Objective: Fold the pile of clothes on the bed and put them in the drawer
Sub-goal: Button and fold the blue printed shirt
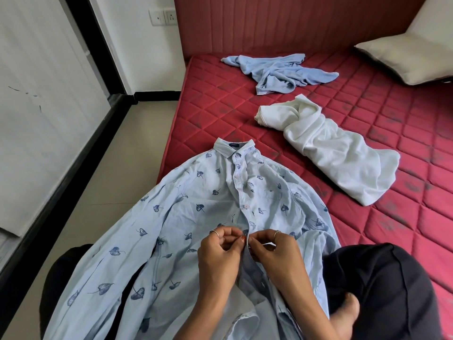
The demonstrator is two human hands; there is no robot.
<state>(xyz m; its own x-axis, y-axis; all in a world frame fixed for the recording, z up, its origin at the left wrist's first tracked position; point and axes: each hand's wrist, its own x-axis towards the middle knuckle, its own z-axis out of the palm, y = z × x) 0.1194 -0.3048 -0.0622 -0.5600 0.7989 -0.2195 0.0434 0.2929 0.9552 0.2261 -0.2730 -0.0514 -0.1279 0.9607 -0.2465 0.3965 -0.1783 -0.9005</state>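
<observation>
Leaf-print shirt (210, 207) spread face up, collar away, across lap and near edge of the bed (367, 114) — flat for buttoning before folding. Left hand (220, 251) and right hand (272, 251) both pinched on the placket at a button. Crumpled blue garment (279, 72) and white garment (328, 153) unfolded beyond — no drawer in view.

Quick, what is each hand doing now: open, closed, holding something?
Left hand: closed, pinching the placket of the leaf-print shirt.
Right hand: closed, pinching the opposite edge of the same placket.
</observation>
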